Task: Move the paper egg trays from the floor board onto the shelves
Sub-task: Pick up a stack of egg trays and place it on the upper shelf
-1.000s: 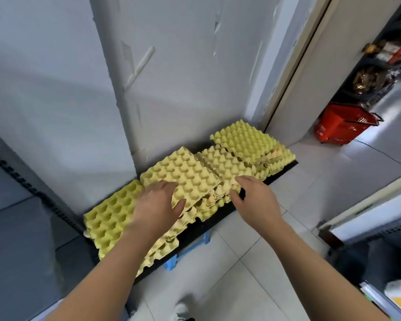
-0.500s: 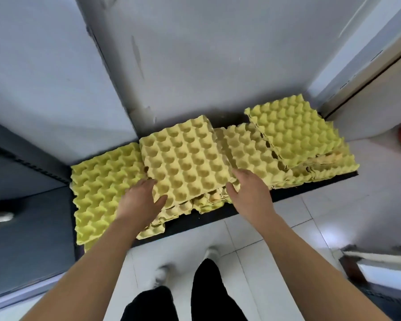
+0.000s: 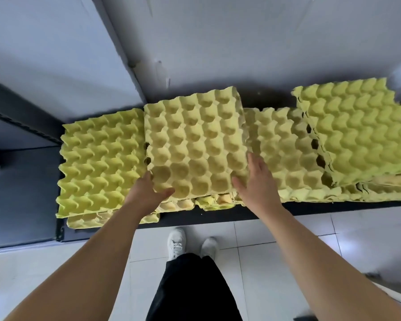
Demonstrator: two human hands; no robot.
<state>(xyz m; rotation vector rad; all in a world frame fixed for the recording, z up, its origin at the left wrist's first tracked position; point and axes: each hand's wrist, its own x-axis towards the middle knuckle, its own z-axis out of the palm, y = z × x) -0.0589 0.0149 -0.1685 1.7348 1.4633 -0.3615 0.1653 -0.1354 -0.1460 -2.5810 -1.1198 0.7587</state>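
1. The left hand [image 3: 148,195] grips the top tray [image 3: 195,144] at its near-left corner, thumb on top.
2. The right hand [image 3: 257,184] holds the near-right corner, thumb over the rim.
3. The tray lies on the middle pile on the black floor board [image 3: 218,215].

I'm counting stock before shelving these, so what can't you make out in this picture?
Head view only:
- Trays beneath the top yellow paper egg tray: it covers them, so no count.
- Fingers of the left hand: hidden under that tray; only the thumb shows.
- Grip of the right hand: its back hides the fingertips.
- Rightmost yellow tray stack: cut off by the right edge.
- Black floor board: mostly covered by trays.
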